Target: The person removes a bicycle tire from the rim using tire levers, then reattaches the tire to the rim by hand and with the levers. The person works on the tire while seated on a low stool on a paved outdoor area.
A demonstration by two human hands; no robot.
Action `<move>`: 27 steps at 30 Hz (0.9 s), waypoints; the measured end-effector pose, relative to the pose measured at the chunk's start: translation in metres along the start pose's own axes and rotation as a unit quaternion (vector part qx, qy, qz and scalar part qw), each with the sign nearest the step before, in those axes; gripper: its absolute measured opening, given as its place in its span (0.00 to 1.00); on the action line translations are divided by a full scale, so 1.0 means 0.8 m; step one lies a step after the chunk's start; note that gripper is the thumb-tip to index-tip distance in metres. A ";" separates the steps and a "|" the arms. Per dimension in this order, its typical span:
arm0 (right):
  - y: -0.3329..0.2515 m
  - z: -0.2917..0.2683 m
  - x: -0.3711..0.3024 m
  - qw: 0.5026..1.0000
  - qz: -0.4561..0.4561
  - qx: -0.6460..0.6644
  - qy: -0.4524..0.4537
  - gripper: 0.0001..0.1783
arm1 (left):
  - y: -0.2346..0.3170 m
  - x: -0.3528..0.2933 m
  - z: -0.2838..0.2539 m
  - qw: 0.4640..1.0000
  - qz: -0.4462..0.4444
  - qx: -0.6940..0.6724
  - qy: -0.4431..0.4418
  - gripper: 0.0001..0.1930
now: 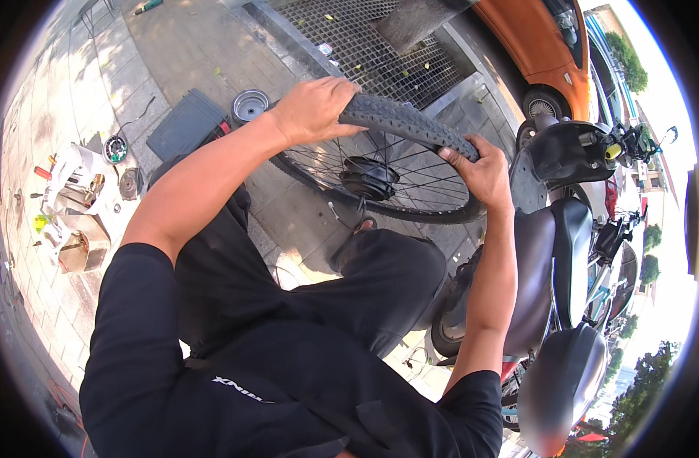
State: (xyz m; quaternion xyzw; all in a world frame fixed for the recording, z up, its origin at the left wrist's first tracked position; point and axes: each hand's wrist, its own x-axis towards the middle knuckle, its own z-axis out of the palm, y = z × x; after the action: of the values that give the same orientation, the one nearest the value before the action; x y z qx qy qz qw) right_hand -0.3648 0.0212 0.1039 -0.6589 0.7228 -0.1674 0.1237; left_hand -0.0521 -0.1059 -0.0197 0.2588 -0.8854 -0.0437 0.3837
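A bicycle wheel [300, 172] with a knobbly black tyre [399, 117] stands tilted in front of my legs, and a black hub motor [368, 179] sits at its centre among thin spokes. My left hand [316, 111] is wrapped over the tyre at its far left, fingers on top and thumb along the side. On the right side of the tyre my right hand [483, 172] grips it, with the thumb pressed on the inner edge. A cable [340, 217] hangs from the hub near my foot.
A dark flat case [185, 126] and a silver wheel rim [250, 105] lie beyond my left arm. White trays of tools [78, 183] and a metal box [84, 244] are at the left. Parked scooters [532, 267] crowd the right; a grate [349, 46] surrounds a tree trunk ahead.
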 end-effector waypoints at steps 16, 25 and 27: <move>0.019 0.086 0.039 0.987 -0.061 0.024 0.148 0.30 | 0.013 0.030 0.020 0.995 -0.055 0.065 0.055 0.36; 0.060 0.088 0.023 0.982 0.105 0.105 0.117 0.32 | 0.032 0.064 0.048 0.995 -0.026 0.022 0.090 0.30; 0.067 0.078 0.019 0.981 0.095 0.138 0.093 0.33 | 0.034 0.077 0.052 0.996 -0.022 -0.004 0.089 0.30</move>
State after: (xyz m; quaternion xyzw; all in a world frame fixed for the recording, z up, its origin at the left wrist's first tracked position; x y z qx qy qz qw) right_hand -0.3900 0.0054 0.0256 -0.5451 0.7605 -0.3137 0.1614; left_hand -0.1278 -0.1177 -0.0008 0.2796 -0.8415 -0.0330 0.4611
